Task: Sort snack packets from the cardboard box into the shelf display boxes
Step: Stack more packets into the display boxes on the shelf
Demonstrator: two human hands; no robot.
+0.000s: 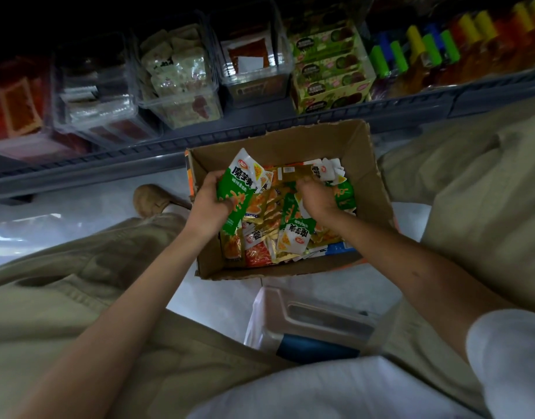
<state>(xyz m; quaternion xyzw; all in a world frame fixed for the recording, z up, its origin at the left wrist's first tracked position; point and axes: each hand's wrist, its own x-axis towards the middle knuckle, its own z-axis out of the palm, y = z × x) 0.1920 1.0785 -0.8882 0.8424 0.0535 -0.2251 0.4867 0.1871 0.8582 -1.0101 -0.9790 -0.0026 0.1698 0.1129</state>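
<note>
An open cardboard box (363,164) stands on the floor between my knees, with several green, orange and gold snack packets inside. My left hand (207,204) grips a small bunch of green packets (240,189) at the box's left side, lifted above the pile. My right hand (316,196) reaches down into the pile with curled fingers and pinches a packet; which packet it holds is hidden under the hand. Clear plastic display boxes (181,83) sit on the shelf above the box.
The grey shelf edge (230,137) runs across just behind the box. Green printed cartons (329,71) and coloured bottles (426,46) fill the shelf's right. A white plastic stool (314,316) is below me. My shoe (151,199) rests left of the box.
</note>
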